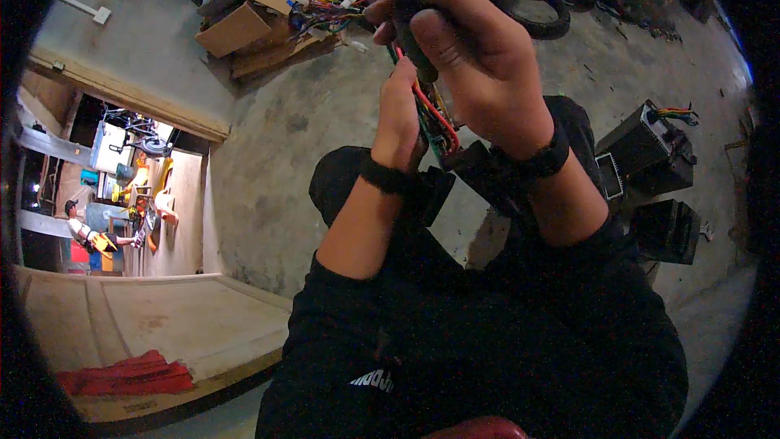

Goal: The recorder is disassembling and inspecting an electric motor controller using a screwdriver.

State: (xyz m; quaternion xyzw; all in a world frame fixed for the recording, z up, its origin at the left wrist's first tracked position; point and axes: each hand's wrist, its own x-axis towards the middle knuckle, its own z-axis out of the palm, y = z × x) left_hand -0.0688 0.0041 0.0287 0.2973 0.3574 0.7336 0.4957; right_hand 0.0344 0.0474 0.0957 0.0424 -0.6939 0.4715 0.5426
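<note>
My left hand (398, 114) is closed round a narrow circuit board (437, 134) with thick red wires running along it, held above my lap. Above it, my right hand (491, 57) has its thumb and fingers bent round a dark, rounded, handle-like thing (416, 41); its kind is too dim to tell. That thing lies close over the board's upper end. Beyond my fingers spreads a bundle of coloured wires (329, 6) with white, red and blue plug connectors. Where the bundle meets the board is hidden by my hands.
Finned metal cases (642, 146) with wires and a black box (666, 230) stand on the floor at right. Cardboard boxes (244, 26) and a tyre (536, 16) lie at the far side. At left, a red cloth (134, 374) rests on a wooden panel; a person (93, 232) is beyond the doorway.
</note>
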